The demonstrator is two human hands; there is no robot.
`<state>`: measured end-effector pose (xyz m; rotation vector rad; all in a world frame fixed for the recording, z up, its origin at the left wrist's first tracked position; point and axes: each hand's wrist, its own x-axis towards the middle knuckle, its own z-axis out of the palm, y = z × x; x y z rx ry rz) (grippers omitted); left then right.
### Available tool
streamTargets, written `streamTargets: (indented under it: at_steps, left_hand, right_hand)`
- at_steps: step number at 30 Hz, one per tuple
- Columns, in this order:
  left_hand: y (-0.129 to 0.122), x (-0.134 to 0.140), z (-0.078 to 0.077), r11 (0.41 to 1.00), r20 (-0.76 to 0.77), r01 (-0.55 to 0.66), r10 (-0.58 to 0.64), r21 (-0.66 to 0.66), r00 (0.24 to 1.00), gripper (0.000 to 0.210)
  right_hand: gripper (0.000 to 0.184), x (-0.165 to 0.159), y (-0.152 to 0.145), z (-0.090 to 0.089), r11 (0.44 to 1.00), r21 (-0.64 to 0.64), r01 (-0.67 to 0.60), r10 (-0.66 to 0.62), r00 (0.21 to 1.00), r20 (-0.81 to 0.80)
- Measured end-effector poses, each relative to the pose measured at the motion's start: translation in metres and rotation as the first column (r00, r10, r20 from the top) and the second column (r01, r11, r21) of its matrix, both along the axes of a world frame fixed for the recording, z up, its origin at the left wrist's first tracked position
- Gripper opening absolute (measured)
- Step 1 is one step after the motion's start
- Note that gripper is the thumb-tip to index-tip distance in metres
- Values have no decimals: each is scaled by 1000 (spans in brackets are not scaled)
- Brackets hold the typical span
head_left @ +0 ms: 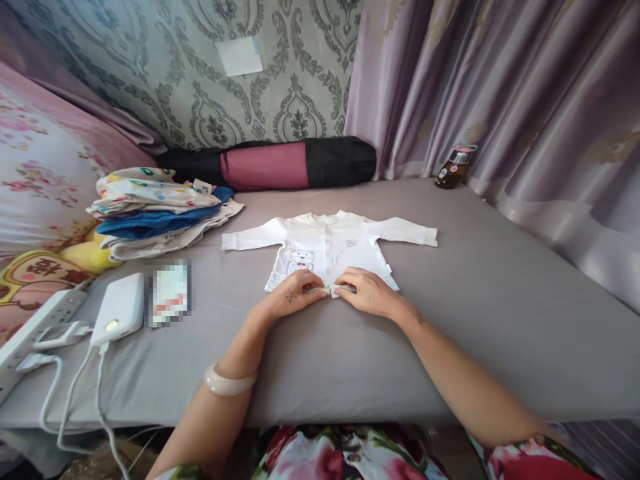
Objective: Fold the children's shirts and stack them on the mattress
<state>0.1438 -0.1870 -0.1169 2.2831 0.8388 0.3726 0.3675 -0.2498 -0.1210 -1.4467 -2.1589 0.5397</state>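
A small white baby shirt (320,243) lies spread on the grey sheet, its sleeves stretched out to both sides. A bear is drawn on its left half and a small print sits on the right. At the middle of the bottom hem, my left hand (295,295) pinches one side of the front opening. Just beside it my right hand (367,292) pinches the other side, thumb and fingers closed on the cloth. The two hands nearly meet at the front edge of the shirt and hide part of the hem.
Folded clothes (160,213) are stacked at the left. Nearer are a white power bank (120,310) with cables, a power strip (43,327) and a blurred flat item (170,293). A black and maroon roll bag (265,165) lies along the wall; a bottle (455,167) stands back right.
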Motion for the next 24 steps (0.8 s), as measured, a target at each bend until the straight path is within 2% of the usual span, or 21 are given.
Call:
streamTargets:
  at_steps: [3, 5, 8, 10, 13, 16, 20, 22, 24]
  left_hand:
    - [-1, 4, 1, 1000, -7, -26, 27, 12, 1000, 39]
    - [-2, 5, 1, 999, -5, -47, 47, 23, 999, 38]
    - [-3, 6, 0, 992, -15, -127, 127, 29, 992, 37]
    - [-4, 7, 1, 981, -12, -193, 194, 32, 981, 36]
    - [-4, 8, 0, 965, 4, -259, 259, 28, 966, 34]
    - [-4, 8, -3, 950, 54, -311, 310, 8, 949, 32]
    - [-4, 9, -2, 925, 149, -379, 377, -14, 914, 36]
    - [-7, 10, 1, 933, 158, -358, 357, -20, 921, 39]
    - [-10, 12, 5, 958, 142, -287, 286, -16, 948, 40]
  right_hand:
    - [17, 0, -1, -1, 999, -26, 38, -39, 999, -31]
    - [24, 4, -2, 2, 997, -65, -32, 30, 999, -38]
    - [48, 12, -5, 7, 977, -140, -161, 155, 987, -53]
    - [55, 14, -6, 7, 969, -178, -172, 158, 983, -93]
    - [44, 11, -4, 2, 988, -134, -80, 59, 987, -151]
    - [14, 5, 2, -5, 990, -93, 107, -124, 968, -216]
    - [29, 4, 9, -12, 954, -152, 258, -298, 873, -386]
    - [31, 5, 10, -14, 946, -159, 282, -324, 828, -457]
    - [32, 5, 10, -13, 942, -156, 297, -335, 807, -487]
